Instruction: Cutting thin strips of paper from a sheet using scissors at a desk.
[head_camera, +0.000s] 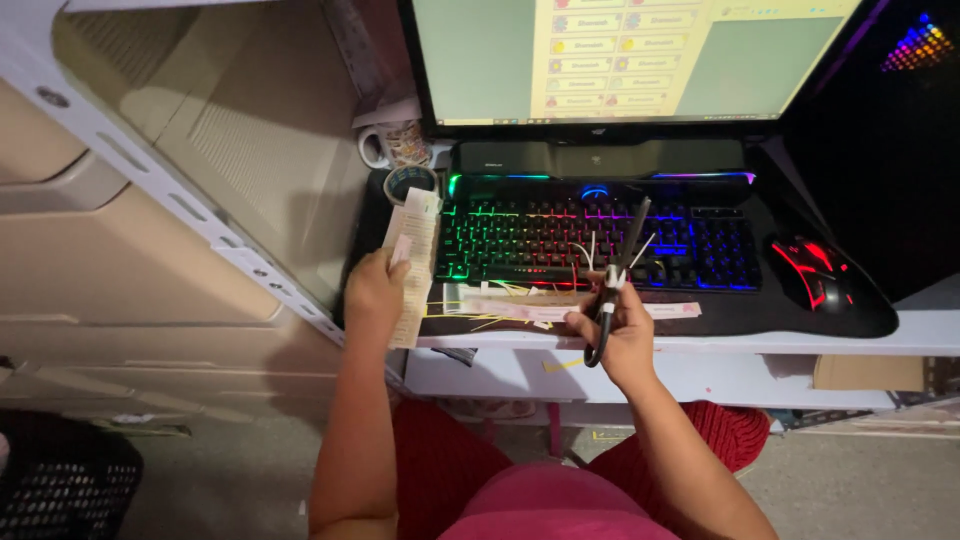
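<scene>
Long pale paper strip (413, 262) is pinched upright in left hand (375, 290), over the worktop (800, 330) edge. Black-handled scissors (615, 280) are gripped in right hand (620, 335), blades parted, before rainbow-lit keyboard (600, 240).

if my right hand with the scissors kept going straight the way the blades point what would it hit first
Probably the backlit keyboard. The right hand holds the scissors with blades aimed up and away over the keys, toward the monitor. Depth is unclear, so the tips might pass above the keys and meet the black bar under the screen instead.
</scene>
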